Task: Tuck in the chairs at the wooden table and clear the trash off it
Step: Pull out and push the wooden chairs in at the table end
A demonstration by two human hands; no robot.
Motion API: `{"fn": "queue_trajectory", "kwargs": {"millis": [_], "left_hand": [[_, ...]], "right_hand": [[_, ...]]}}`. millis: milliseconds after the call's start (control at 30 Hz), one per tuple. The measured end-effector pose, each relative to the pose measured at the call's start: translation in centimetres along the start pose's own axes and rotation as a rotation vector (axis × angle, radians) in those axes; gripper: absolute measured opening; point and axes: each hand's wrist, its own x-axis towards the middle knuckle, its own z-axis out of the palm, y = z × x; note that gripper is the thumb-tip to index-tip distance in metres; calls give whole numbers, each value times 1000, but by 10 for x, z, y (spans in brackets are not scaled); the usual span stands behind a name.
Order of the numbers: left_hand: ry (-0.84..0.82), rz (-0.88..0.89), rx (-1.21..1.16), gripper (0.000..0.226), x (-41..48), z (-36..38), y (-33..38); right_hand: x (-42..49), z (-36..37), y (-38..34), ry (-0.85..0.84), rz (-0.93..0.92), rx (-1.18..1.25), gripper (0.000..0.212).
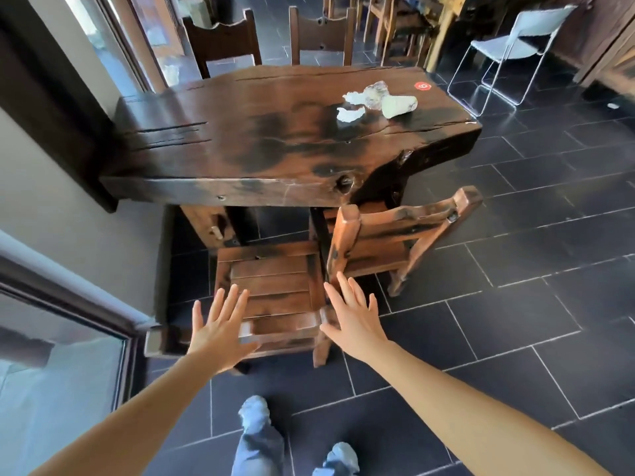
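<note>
Both hands — left hand (220, 329), right hand (354, 319) — reach spread-fingered over the near chair (275, 293), not yet tucked; crumpled trash (378, 99) remains on the wooden table (240, 142) — far right.

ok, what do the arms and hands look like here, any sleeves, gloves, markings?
The left hand and right hand show no gloves, rings, watch or bands. Both forearms are uncovered to the frame edge, so no sleeve shows. No markings. Below are blue jeans and pale shoes.
</note>
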Motion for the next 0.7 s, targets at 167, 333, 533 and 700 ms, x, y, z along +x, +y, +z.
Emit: {"fn": "queue_trajectory", "kwargs": {"millis": [167, 333, 533, 700], "left_hand": [[-13, -48, 6, 99, 0, 13, -77], [-113, -117, -86, 96, -15, 37, -143], [-12, -2, -145, 78, 1, 46, -161], [21, 70, -143, 64, 12, 44, -173]], "right_hand": [[23, 9, -26, -122, 131, -33, 81], [32, 27, -44, -158, 170, -257, 74], [50, 32, -31, -266, -17, -487, 76], [63, 33, -23, -225, -154, -441, 67]]}}
